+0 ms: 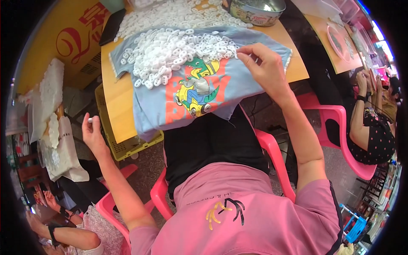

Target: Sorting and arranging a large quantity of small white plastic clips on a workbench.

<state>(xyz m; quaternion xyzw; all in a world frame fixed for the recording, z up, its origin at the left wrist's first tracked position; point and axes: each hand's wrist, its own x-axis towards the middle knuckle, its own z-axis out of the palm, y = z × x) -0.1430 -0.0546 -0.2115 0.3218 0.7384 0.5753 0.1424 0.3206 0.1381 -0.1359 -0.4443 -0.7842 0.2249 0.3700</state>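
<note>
A blue-grey T-shirt [148, 106] with a cartoon print lies over the front of the table. On it is a heap of small white oval plastic pieces with holes [159, 55]. My right hand [265, 70] is over the shirt's right side, its fingertips closed on a white plastic piece [236, 55] at the heap's right edge. Off the table's left side, my left hand [94, 134] is raised above a yellow crate, pinching another small white piece [90, 120] between thumb and fingers.
More white pieces [178, 17] cover the back of the table, beside a metal bowl [259, 12] and a dark flat object [112, 27]. The yellow plastic crate [127, 149] stands below the left edge. Pink chairs [331, 111] and other people sit on both sides.
</note>
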